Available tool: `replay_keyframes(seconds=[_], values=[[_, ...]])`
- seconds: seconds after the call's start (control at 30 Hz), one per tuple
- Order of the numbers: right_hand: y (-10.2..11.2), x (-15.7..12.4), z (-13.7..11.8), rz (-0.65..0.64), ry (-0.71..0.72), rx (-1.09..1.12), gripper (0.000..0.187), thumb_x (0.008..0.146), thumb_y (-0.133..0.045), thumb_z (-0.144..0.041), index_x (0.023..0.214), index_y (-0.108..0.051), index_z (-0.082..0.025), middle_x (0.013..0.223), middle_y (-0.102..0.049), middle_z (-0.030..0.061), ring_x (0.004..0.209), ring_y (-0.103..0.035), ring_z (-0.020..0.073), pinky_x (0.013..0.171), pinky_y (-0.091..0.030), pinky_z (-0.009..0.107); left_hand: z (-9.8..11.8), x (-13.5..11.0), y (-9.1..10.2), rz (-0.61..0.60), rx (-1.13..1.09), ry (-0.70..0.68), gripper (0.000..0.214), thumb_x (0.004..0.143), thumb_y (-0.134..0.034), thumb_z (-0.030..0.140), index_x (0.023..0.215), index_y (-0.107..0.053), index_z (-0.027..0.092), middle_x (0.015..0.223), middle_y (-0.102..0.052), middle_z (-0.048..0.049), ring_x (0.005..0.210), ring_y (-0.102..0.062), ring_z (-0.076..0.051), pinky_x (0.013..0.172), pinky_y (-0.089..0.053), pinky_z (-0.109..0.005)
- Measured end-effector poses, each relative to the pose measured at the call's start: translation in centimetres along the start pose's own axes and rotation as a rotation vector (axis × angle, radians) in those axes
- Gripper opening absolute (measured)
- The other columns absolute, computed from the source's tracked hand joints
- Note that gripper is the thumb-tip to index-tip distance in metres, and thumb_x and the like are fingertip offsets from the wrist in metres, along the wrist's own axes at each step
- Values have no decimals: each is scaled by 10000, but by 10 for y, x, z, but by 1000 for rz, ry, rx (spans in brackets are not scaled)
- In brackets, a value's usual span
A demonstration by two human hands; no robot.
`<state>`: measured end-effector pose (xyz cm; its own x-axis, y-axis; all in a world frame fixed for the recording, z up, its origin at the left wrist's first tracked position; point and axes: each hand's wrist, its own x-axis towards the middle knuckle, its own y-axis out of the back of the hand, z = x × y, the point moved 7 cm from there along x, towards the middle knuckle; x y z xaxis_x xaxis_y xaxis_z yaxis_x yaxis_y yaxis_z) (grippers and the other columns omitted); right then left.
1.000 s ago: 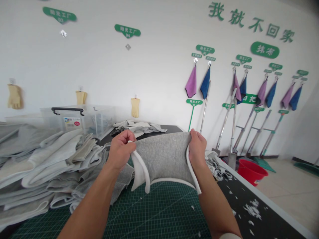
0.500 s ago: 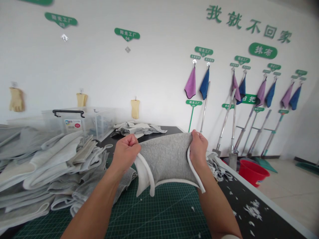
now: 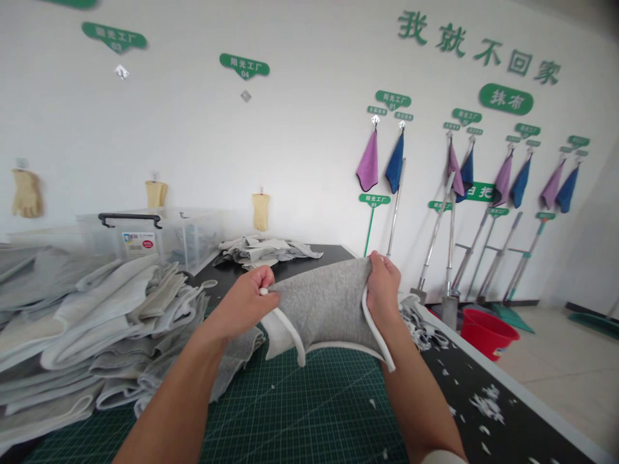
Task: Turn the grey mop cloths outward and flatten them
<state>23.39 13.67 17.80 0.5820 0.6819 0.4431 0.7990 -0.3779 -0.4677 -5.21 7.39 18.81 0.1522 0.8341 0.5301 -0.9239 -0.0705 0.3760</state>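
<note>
I hold a grey cloth with a white edge [image 3: 322, 308] up above the green cutting mat [image 3: 309, 412]. My left hand [image 3: 246, 301] is closed, pinching the cloth's left edge and its white trim. My right hand [image 3: 383, 287] grips the cloth's right top corner, fingers curled over it. The cloth hangs stretched between both hands, its lower white edge curling just above the mat.
A big heap of grey cloths [image 3: 91, 328] lies at the left. A clear plastic bin [image 3: 155, 235] and another cloth pile [image 3: 264, 250] stand behind. White scraps [image 3: 486, 403] litter the black table at the right. A red bucket [image 3: 486, 330] and mops stand on the floor.
My left hand has moved right and slightly down, bunching the cloth's left edge inward. The right hand has barely moved.
</note>
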Motion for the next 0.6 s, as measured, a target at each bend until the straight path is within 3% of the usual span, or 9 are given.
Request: replay_keyframes(seconds=[0.17,0.4,0.53,0.6], values=[[-3,-2,-4,-26,34,-27,281,721,-599,-443,673,-540,-173,559,-482,-42,530,-447,112,527,-361,240,-2,1,10,84,-126,-35,199,636,-501,71,708,-370,202,637,-376,59,507,-304,-89,455,-222,-198],[-8,-5,-6,-29,29,-17,307,738,-567,-486,722,-530,-181,563,-479,-40,538,-454,121,519,-360,242,-19,9,31,439,-439,-33,240,585,-601,69,771,-498,180,659,-472,56,522,-401,-73,471,-270,-179],[-9,-6,-9,-54,55,-3,309,741,-562,-491,761,-535,-184,595,-493,-34,560,-463,122,527,-364,236,-32,16,32,481,-643,26,247,542,-678,110,745,-544,154,654,-516,42,564,-477,-88,517,-340,-187],[-10,-6,-11,-84,63,13,298,741,-565,-482,779,-539,-188,616,-502,-35,570,-466,120,539,-371,233,-37,18,35,518,-637,57,262,529,-711,143,749,-567,150,649,-531,35,570,-495,-97,537,-373,-202]])
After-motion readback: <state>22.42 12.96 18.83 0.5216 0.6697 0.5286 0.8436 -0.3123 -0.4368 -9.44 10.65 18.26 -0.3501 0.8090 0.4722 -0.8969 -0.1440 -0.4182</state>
